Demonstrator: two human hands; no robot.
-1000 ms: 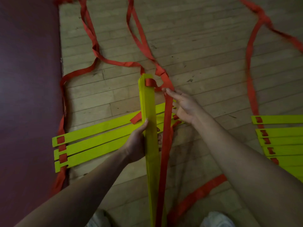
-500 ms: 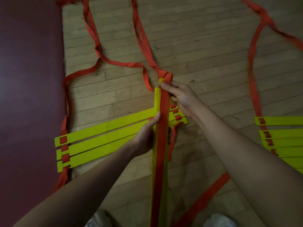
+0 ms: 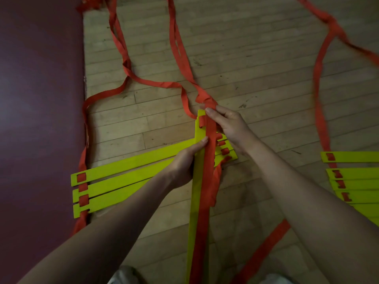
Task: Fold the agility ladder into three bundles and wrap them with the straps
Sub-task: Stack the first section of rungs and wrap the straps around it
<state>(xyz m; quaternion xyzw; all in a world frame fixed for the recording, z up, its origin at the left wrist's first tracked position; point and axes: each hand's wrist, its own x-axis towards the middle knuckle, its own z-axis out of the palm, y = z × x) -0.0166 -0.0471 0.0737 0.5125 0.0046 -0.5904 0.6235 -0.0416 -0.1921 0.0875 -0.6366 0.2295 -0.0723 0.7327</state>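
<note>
Yellow-green rungs (image 3: 131, 171) are showing against orange-red straps (image 3: 209, 181), a pale wood-plank floor (image 3: 256, 64) and a maroon mat (image 3: 39, 99).

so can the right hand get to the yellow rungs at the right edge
Probably yes: nothing stands between the right hand and those yellow rungs. But it pinches the red strap atop the held bundle, so it must let go first.

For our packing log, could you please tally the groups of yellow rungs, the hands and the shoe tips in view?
Groups of flat yellow plastic rungs: 3 (held bundle, left floor group, right floor group)
Bare hands: 2 (left hand gripping the bundle, right hand pinching the red fabric strap)
Pale shoe tips: 2 (left shoe tip, right shoe tip)
Total: 7
</note>
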